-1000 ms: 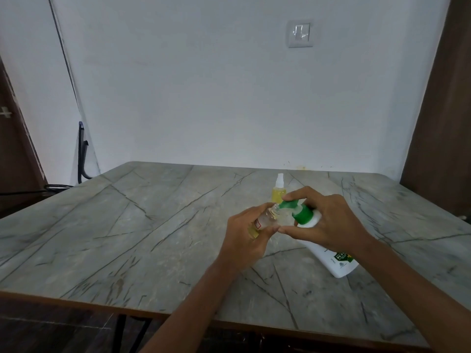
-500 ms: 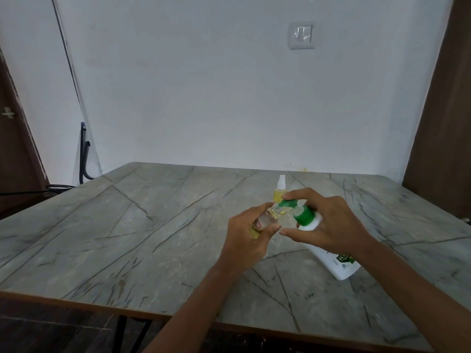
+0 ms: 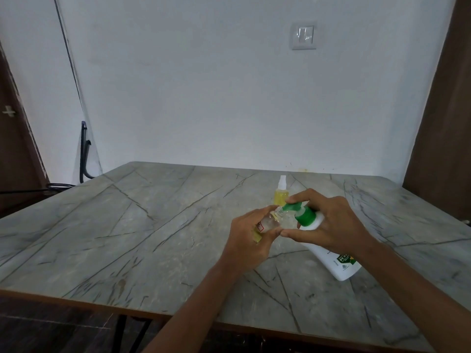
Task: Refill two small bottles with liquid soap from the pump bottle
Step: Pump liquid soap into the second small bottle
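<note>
Right of frame centre, our left hand (image 3: pixel 251 238) pinched the small bottle (image 3: pixel 269 221) (light, probably slick) at its body; our right hand (image 3: pixel 331 225) curled round the pump bottle (image 3: pixel 328 253) at its neck.

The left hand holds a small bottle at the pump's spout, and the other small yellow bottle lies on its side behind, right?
Not quite. In the head view the other small yellow bottle stands upright behind. The left hand does hold a small bottle at the pump's spout.
</note>
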Available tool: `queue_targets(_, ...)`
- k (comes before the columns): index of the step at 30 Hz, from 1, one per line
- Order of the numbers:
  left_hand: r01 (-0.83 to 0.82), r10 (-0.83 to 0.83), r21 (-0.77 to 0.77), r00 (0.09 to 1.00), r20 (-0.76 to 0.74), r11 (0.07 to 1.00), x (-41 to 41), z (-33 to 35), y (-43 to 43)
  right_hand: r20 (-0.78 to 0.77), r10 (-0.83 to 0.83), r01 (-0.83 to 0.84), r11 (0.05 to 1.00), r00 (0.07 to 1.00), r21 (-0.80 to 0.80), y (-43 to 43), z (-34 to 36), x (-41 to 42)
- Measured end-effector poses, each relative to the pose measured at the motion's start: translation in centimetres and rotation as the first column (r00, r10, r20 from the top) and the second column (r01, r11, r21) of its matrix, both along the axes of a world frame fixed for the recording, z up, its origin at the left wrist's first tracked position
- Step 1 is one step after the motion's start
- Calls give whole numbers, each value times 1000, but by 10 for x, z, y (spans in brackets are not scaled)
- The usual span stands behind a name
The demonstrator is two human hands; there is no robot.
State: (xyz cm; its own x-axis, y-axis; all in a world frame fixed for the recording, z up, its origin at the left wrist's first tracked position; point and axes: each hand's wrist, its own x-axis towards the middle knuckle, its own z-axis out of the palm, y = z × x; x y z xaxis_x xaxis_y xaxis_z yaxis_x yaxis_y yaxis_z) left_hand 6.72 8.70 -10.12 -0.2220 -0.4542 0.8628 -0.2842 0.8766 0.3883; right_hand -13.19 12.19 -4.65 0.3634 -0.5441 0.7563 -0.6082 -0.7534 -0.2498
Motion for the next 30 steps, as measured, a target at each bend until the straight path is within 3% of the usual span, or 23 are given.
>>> queue_targets(6, -33, 33, 7, 999, -13, 999, 2, 2, -1, -85, -73, 73, 997, 994, -5, 5, 2, 2)
queue_targets(23, -17, 22, -61, 997, 79, 998, 1, 1, 2, 15, -5, 5, 1000, 1000, -6, -2, 0, 2)
queue_targets(30, -54, 55, -41, 998, 32, 998, 3, 3, 2, -81, -68, 66, 998, 994, -21, 0, -2, 3)
